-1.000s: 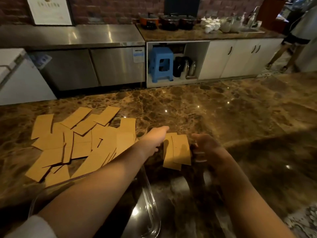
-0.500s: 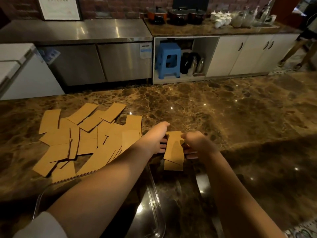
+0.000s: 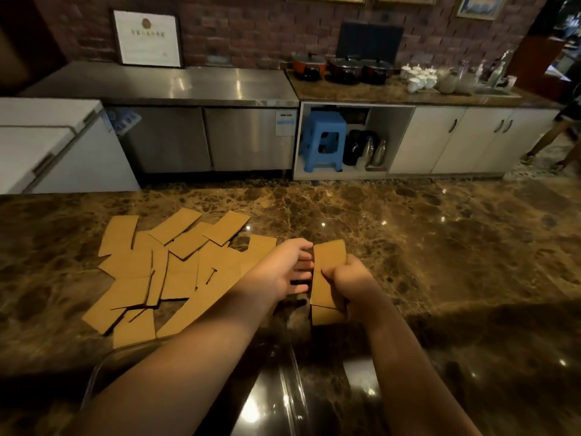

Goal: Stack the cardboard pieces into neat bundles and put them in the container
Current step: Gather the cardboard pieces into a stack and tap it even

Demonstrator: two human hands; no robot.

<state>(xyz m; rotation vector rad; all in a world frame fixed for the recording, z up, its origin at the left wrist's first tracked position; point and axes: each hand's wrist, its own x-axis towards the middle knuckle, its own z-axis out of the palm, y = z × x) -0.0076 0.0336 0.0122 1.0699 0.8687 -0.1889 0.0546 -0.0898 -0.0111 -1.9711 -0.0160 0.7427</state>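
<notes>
The right hand (image 3: 344, 280) grips a small cardboard bundle (image 3: 327, 280) held on edge, long axis running away from the person; the left hand (image 3: 279, 272) presses straight fingers against its side. The clear container (image 3: 292, 382) lies just below, toward the body; loose pieces (image 3: 163, 269) cover the counter (image 3: 440, 247) to the left.
</notes>
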